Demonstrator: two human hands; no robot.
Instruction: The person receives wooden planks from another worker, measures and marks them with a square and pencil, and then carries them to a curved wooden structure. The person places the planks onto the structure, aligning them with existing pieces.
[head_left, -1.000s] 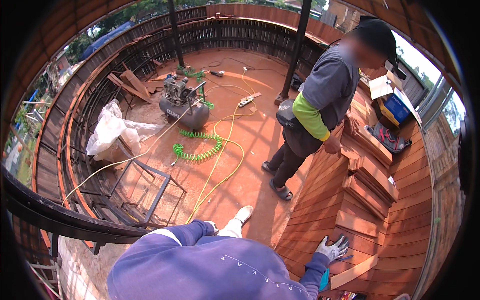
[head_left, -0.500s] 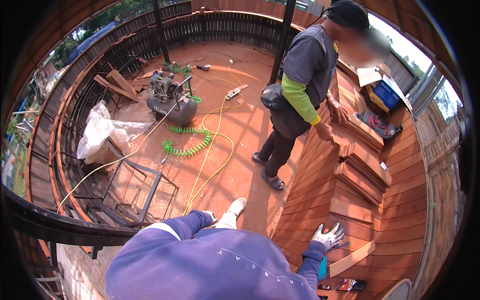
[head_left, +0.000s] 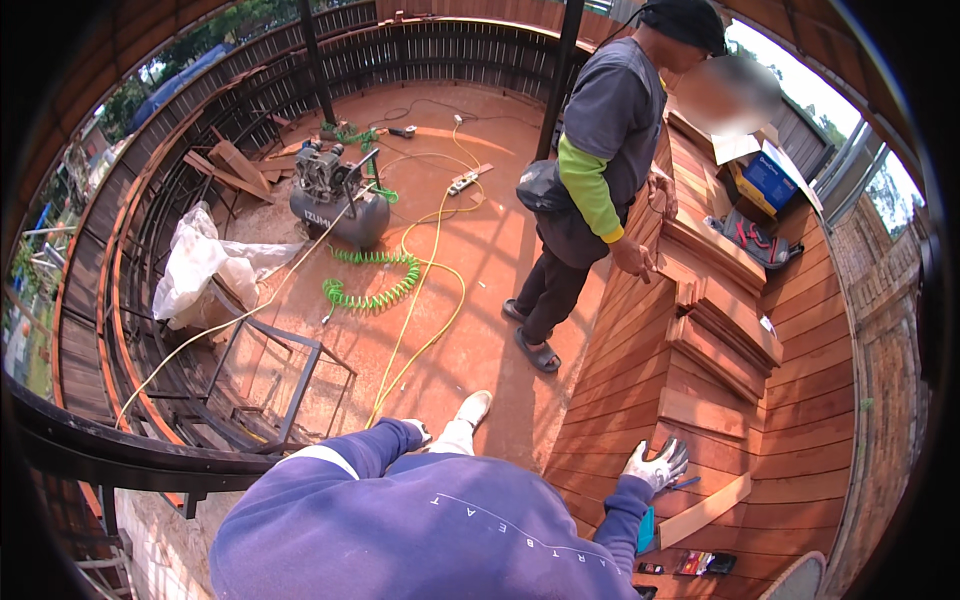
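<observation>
My right hand (head_left: 657, 465), in a white and grey work glove, rests palm down on the reddish plank bench with its fingers stretched out. Beside it lie a thin blue tool (head_left: 684, 484), perhaps a pen, and a loose wooden board (head_left: 706, 511) set at a slant. A flat offcut of plank (head_left: 703, 413) lies just beyond the fingertips. My left hand (head_left: 422, 431), also gloved, hangs near my leg; its fingers are mostly hidden behind the sleeve. A teal object (head_left: 646, 530) shows partly beside my right forearm.
A co-worker (head_left: 612, 130) stands ahead at stacked boards (head_left: 715, 320). An air compressor (head_left: 345, 208), green coiled hose (head_left: 375, 290) and yellow cord (head_left: 440, 265) occupy the floor. A metal frame (head_left: 290, 380) stands left. A bag (head_left: 757, 240) and blue box (head_left: 770, 185) sit on the bench.
The co-worker's hands have drawn back a little to the left from the stacked boards. My right hand has shifted slightly on the bench, its fingers now closer together.
</observation>
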